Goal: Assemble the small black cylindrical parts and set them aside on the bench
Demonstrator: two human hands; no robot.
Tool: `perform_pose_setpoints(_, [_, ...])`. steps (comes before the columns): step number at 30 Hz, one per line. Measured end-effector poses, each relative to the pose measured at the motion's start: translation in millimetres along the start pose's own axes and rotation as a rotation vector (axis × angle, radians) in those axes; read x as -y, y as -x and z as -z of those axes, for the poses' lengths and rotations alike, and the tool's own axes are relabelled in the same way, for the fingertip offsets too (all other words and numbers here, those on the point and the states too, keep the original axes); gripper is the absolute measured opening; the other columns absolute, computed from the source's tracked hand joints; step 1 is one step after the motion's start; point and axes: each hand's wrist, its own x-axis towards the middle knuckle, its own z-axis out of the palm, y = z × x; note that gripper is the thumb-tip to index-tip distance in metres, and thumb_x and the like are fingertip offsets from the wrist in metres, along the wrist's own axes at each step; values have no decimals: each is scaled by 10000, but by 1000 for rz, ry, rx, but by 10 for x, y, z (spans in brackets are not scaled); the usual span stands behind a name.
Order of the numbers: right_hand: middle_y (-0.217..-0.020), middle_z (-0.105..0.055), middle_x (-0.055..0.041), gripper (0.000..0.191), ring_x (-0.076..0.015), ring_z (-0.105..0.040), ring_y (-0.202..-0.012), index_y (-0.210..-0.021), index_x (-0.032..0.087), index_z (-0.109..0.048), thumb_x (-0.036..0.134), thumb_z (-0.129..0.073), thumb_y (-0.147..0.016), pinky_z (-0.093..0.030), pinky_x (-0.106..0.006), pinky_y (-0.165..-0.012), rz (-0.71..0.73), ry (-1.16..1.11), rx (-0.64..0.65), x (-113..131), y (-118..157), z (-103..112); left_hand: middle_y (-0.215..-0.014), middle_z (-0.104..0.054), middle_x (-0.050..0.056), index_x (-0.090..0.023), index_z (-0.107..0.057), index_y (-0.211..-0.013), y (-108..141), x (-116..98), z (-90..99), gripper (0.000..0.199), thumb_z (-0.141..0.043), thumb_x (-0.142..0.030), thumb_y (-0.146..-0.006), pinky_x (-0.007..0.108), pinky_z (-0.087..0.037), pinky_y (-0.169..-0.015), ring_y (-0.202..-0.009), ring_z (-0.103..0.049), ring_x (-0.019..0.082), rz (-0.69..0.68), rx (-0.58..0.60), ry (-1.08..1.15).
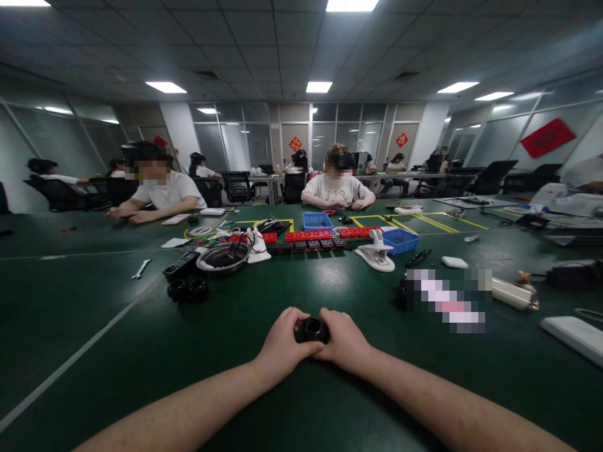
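A small round black part point(313, 328) with a hollow ring-shaped top sits between my hands at the near middle of the green table point(211, 402). My left hand point(286, 344) wraps its left side, thumb across the front. From the right, my right hand point(343, 336) grips the same part, its fingers curled over the far side. Both thumbs meet in front of it, and its underside is hidden. Similar black round parts point(187, 290) stand farther off to the left.
Beyond lie a metal bowl point(223, 267), a white clip base point(377, 252), red socket strips point(308, 235), blue trays point(401, 240) and a wrench point(141, 269). A white cylinder point(513, 294) lies right. Two people point(338, 188) sit across the table.
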Motion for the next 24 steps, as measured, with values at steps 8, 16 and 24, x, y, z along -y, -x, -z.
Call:
perform_pose_setpoints(8, [-884,-543,-36,550,-192,-475,-805,-957,181,-510,518,-649,-546,-347,-300,-705,252,-144,34,-65,-21,62,-839,-491,6,-193,-538,-913,-38,32,35,344,-672,-244,-600,246,-382,-626,-748,-469,165,-104,85,38])
perform_pose_setpoints(16, [-844,-533,-6,280,-162,-484,-804,-893,148,-577,267,-643,-648,-381,-258,-713,326,-446,312,-187,-75,263,-911,-494,23,-218,-521,-998,-8,-32,97,351,-620,-284,-669,241,-386,-612,-781,-475,171,-120,167,33])
perform_pose_setpoints(24, [-850,-533,-6,279,-161,-481,-816,-908,139,-579,210,-640,-646,-376,-266,-740,321,-470,343,-222,-84,250,-910,-496,23,-218,-518,-1006,-3,-23,95,358,-619,-264,-665,246,-389,-620,-770,-475,168,-119,168,26])
